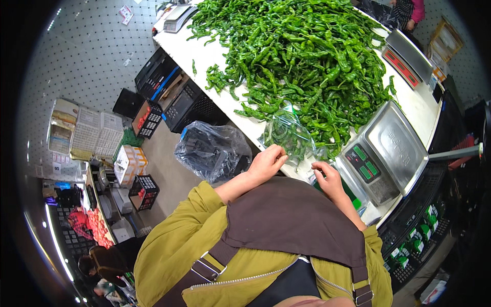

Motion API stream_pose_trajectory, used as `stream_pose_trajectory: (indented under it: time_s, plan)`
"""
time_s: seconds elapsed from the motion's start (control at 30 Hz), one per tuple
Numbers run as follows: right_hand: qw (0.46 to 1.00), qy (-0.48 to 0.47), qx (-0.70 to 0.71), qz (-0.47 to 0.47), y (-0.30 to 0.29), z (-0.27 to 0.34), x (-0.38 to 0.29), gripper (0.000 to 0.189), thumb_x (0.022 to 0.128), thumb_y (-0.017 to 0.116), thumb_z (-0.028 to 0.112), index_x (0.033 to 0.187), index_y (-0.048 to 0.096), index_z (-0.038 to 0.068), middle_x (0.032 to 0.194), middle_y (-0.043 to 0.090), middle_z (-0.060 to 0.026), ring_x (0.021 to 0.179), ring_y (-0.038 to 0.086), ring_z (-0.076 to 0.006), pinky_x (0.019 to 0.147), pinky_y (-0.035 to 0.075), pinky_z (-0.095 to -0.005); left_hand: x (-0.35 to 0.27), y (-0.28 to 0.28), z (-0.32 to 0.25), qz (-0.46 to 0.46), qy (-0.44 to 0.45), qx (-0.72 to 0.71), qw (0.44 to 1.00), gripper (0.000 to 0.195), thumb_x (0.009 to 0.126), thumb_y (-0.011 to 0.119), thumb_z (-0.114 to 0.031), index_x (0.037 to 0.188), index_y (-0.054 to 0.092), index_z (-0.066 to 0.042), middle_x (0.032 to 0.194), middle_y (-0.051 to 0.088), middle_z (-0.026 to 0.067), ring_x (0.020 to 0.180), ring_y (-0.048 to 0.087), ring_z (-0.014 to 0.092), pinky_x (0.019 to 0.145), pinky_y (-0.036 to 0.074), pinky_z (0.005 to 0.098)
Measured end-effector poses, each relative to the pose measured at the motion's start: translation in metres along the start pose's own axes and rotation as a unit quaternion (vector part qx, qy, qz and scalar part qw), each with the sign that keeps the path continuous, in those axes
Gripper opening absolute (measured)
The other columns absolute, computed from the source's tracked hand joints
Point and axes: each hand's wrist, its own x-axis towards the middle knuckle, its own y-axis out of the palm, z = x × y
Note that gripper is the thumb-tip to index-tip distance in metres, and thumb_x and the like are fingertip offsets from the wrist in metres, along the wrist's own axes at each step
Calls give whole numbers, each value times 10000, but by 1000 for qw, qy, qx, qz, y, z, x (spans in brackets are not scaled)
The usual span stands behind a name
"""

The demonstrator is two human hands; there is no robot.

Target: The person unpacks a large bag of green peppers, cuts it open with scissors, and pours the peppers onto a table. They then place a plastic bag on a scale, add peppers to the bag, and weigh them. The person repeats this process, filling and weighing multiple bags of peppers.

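A clear plastic bag (288, 132) with green peppers in or beneath it lies at the near edge of the white table (412, 105). My left hand (267, 164) is at the bag's near left side, fingers curled; whether they pinch the film is unclear. Just right of the bag is my right hand (328, 177), thumb and fingers slightly apart, nothing visible between them. Beyond both hands spreads a large heap of green peppers (307, 50). A digital scale (397, 147) with a steel pan stands right of my right hand. Green-and-clear plastic packaging (351, 192) lies partly under my right forearm.
A second scale (406, 61) stands at the far right, another device (178, 17) at the far left corner. Left of the table are a plastic-lined crate (215, 151), black crates (191, 103) and foam boxes (130, 165). Packets fill a crate (416, 238) at right. Other people are nearby.
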Motion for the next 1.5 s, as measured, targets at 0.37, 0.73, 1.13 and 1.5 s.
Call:
stream_pose_trajectory:
  time_s: [0.37, 0.73, 1.13, 1.5]
  plan:
    - [988, 136, 76, 2, 7, -17, -14, 196, 933, 573, 87, 1086, 642, -14, 914, 714, -102, 866, 692, -154, 775, 524, -272, -1, -11, 15, 0, -43, -21, 999, 181, 906, 608, -224, 909, 566, -48, 862, 572, 124, 794, 602, 311, 685, 480, 411]
    - [986, 149, 73, 9, 10, -9, -11, 185, 931, 572, 68, 1080, 638, -21, 894, 707, -98, 832, 681, -148, 759, 521, -271, 4, -7, 24, 10, -8, -22, 1000, 179, 912, 613, -209, 936, 586, -34, 864, 581, 123, 769, 610, 288, 676, 487, 391]
    - [985, 151, 77, 20, 13, -7, -9, 201, 934, 580, 74, 1106, 635, -13, 901, 706, -89, 817, 674, -133, 759, 524, -268, -1, -9, 23, 12, -11, -23, 1000, 183, 916, 611, -213, 951, 580, -37, 861, 583, 120, 769, 614, 282, 681, 498, 393]
    - [976, -96, -186, 64, 21, 3, 21, 535, 747, 741, 133, 1239, 549, 43, 1248, 570, -140, 1181, 529, -315, 979, 437, -409, 23, 16, 0, -76, 85, 116, 987, 519, 825, 713, -346, 1165, 487, -26, 1029, 514, 159, 939, 565, 329, 770, 492, 418]
